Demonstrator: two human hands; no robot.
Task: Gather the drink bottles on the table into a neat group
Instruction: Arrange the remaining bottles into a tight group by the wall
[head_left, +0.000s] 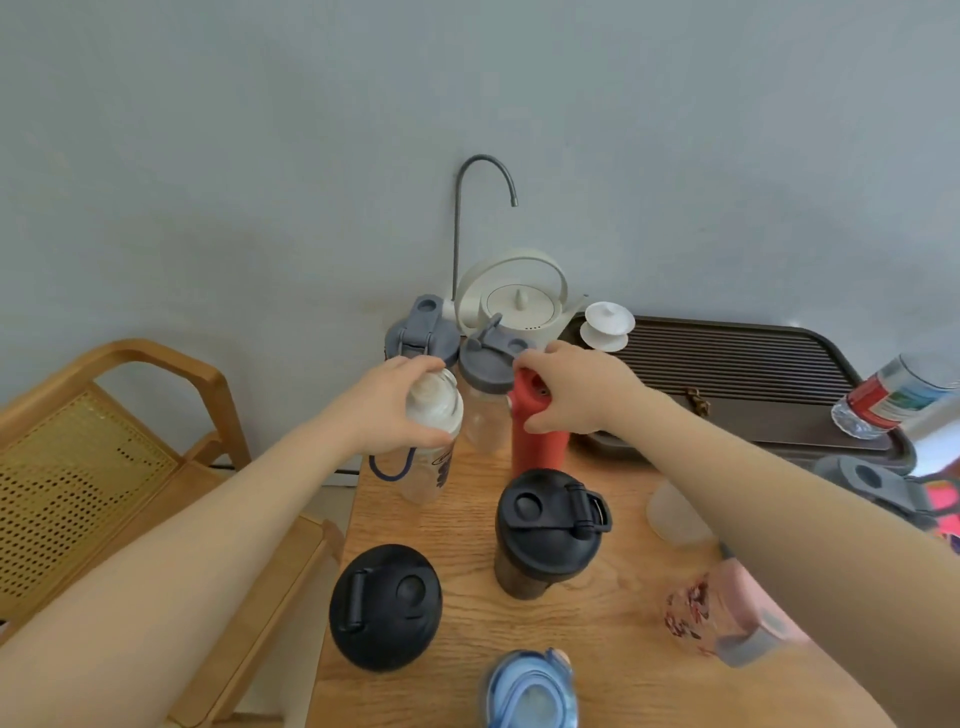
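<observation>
My left hand (396, 405) grips the white cap of a clear bottle (434, 457) with a blue loop, near the table's far left corner. My right hand (574, 387) holds the top of a red bottle (537, 447) just to its right. Behind them stand two clear bottles with grey lids (423, 332) (488, 374). Closer to me stand a black-lidded shaker (545, 535) and a round black-lidded bottle (384, 605). A blue-lidded bottle (532, 691) is at the near edge. A pink floral bottle (711, 613) shows partly under my right forearm.
A wooden table (467, 519) carries a dark slatted tea tray (727, 374) at the back right, with a white kettle (519, 306), a white lidded cup (608, 325) and a tap. A plastic water bottle (893, 400) lies at far right. A wooden chair (104, 441) stands left.
</observation>
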